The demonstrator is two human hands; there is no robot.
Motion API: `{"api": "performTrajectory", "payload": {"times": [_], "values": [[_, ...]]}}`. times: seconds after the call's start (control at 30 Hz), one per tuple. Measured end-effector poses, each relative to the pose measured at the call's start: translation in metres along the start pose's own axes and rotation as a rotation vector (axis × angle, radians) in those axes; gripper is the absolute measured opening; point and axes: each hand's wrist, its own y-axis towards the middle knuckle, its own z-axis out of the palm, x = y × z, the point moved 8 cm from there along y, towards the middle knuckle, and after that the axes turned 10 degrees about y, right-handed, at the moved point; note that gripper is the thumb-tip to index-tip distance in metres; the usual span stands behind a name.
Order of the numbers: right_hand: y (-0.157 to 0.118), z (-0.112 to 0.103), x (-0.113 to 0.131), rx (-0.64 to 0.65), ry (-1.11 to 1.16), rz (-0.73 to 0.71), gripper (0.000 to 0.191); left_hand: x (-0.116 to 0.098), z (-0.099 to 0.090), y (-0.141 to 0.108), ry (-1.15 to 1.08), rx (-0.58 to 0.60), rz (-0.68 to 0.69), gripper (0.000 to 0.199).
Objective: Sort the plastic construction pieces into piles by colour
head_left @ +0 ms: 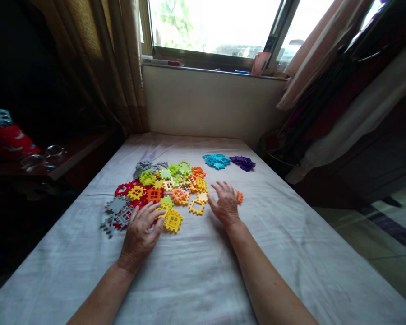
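A mixed pile of flat plastic interlocking tiles with notched edges lies on the sheet: red tiles (122, 189), grey tiles (117, 205), green tiles (181, 169) and yellow tiles (173, 221). My left hand (142, 230) rests over the pile's near edge, fingers spread across grey, red and yellow tiles. To the right of the pile is my right hand (224, 203), fingers apart and nothing visibly held. An orange tile (240, 197) peeks out beside it, partly hidden. Farther back sit a heap of blue tiles (216, 160) and a heap of purple tiles (242, 163).
The tiles lie on a bed-like surface with a pale sheet (203, 271). Glasses (42, 158) and a red container (13, 140) stand on a dark side table at left. A window ledge (206, 70) with a pink cup (260, 63) is behind; clothes (345, 95) hang at right.
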Motion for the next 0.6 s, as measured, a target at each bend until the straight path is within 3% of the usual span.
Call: {"api": "performTrajectory", "payload": {"times": [0.07,0.13,0.3,0.47,0.6], "values": [[0.001,0.017,0.039,0.095,0.072,-0.132,0.035,0.011,-0.004,0.003,-0.014,-0.048,-0.054,0.029],[0.001,0.033,0.068,0.162,0.099,-0.168,0.039,0.023,-0.006,0.005,-0.027,-0.077,-0.116,0.031],[0.000,0.060,0.096,0.245,0.089,-0.117,0.040,0.048,-0.010,0.007,-0.142,-0.130,-0.249,0.033],[0.002,0.047,0.086,0.142,0.167,-0.112,0.033,0.054,-0.013,0.008,-0.197,-0.163,-0.293,0.033],[0.013,0.011,0.029,0.012,0.079,-0.001,0.032,0.052,-0.009,0.008,-0.190,-0.146,-0.287,0.032]]}}
